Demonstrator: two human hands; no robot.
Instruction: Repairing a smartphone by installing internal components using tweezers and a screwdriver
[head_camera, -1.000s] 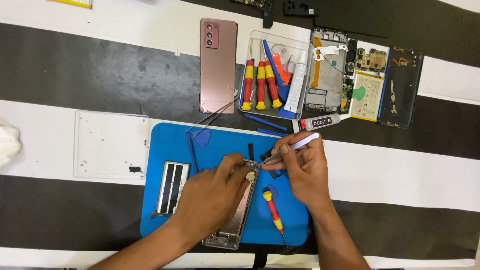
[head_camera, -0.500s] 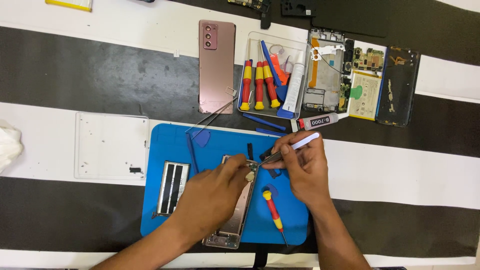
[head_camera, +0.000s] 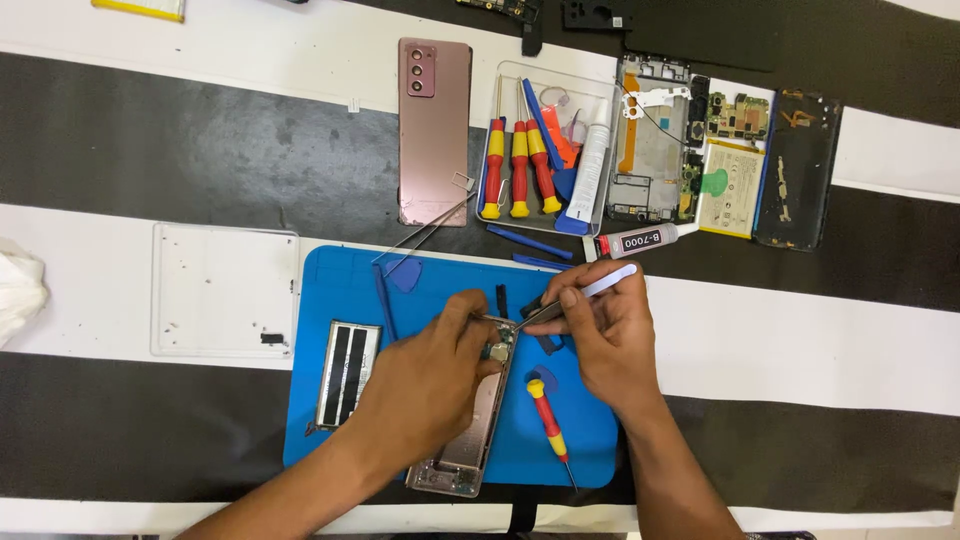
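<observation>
An opened phone frame (head_camera: 478, 425) lies lengthwise on a blue work mat (head_camera: 430, 280). My left hand (head_camera: 425, 385) rests over the frame's upper half and holds it down, thumb by the camera end. My right hand (head_camera: 605, 335) grips a thin tool with a white handle (head_camera: 610, 281), its metal tip pointing left onto the frame's top end near my left fingertips. A red and yellow screwdriver (head_camera: 548, 418) lies on the mat just below my right hand. A flat battery-like part with black strips (head_camera: 348, 372) sits left of the frame.
A clear tray (head_camera: 497, 75) holds red and yellow screwdrivers, blue pry tools and a white tube. A pink phone back (head_camera: 434, 130) lies beside it. Disassembled phone parts (head_camera: 730, 160) sit at the upper right, a glue tube (head_camera: 640, 241) below them. A white plate (head_camera: 225, 290) lies left.
Both hands have stayed over the frame's top end with only slight shifts of the tool tip. Nothing else on the table has moved.
</observation>
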